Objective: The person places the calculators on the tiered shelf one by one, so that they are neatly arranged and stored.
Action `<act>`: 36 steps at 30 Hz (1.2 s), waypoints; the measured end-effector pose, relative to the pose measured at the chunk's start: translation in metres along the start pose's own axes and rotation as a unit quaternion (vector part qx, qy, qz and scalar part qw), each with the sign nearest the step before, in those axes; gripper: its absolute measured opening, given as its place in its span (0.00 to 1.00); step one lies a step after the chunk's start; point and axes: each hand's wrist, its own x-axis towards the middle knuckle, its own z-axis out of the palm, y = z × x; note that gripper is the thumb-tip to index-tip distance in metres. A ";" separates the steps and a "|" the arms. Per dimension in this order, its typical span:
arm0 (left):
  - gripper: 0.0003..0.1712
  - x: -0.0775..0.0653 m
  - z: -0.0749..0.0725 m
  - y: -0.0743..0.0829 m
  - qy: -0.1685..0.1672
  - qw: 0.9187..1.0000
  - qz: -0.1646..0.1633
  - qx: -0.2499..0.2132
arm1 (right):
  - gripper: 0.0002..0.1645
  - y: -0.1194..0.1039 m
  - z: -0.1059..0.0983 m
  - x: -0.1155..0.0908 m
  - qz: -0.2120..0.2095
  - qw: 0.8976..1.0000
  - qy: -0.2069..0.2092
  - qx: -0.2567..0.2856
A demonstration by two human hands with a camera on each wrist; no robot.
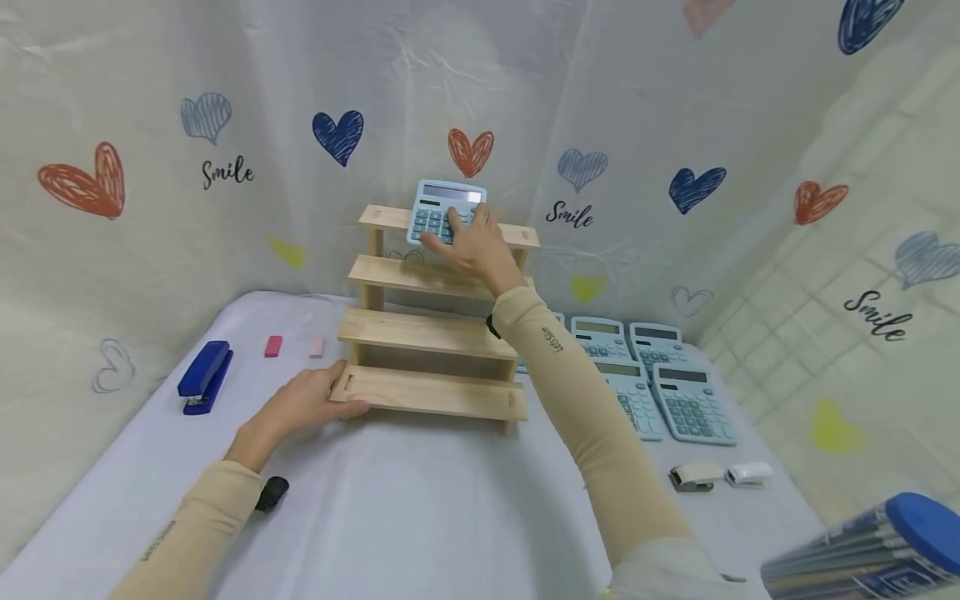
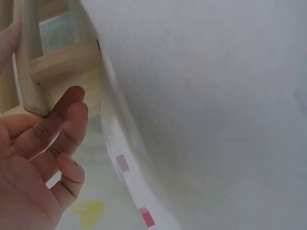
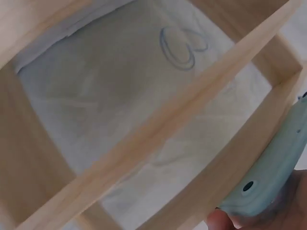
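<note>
A light-blue calculator (image 1: 447, 200) leans on the top step of a four-tier wooden display rack (image 1: 435, 332). My right hand (image 1: 480, 247) holds it, with the thumb at its lower left corner and fingers over the keys and right side. In the right wrist view, the calculator's edge (image 3: 261, 187) sits against a wooden board, and the rest of it is cut off. My left hand (image 1: 303, 402) grips the left end of the lowest step. Close up in the left wrist view, its fingers (image 2: 72, 127) curl at the board's corner.
Several similar calculators (image 1: 693, 408) lie right of the rack, partly behind my right arm. Nearer are two small staplers (image 1: 696, 477) and a blue-lidded pencil tub (image 1: 862, 554). Leftward lie a blue stapler (image 1: 205, 377) and two pink erasers (image 1: 273, 346). A patterned curtain (image 1: 285, 50) hangs behind.
</note>
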 end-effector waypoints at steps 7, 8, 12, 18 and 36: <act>0.50 0.001 0.007 0.005 -0.001 1.000 0.013 -0.001 | 0.54 -0.026 0.010 0.009 -0.008 1.000 0.003 -0.021; 0.50 0.001 0.008 0.006 0.000 1.000 0.013 0.000 | 0.54 -0.028 0.010 0.009 -0.009 1.000 0.004 -0.024; 0.55 0.002 0.010 0.008 -0.003 1.000 0.009 0.002 | 0.54 -0.030 0.011 0.011 -0.007 0.999 0.011 -0.036; 0.57 0.001 0.008 0.011 0.000 1.000 0.003 0.009 | 0.53 -0.023 0.010 0.004 -0.008 1.000 0.015 -0.008; 0.61 -0.003 0.002 0.001 -0.001 1.000 -0.014 0.006 | 0.46 0.118 0.029 -0.125 -0.018 0.993 0.114 0.002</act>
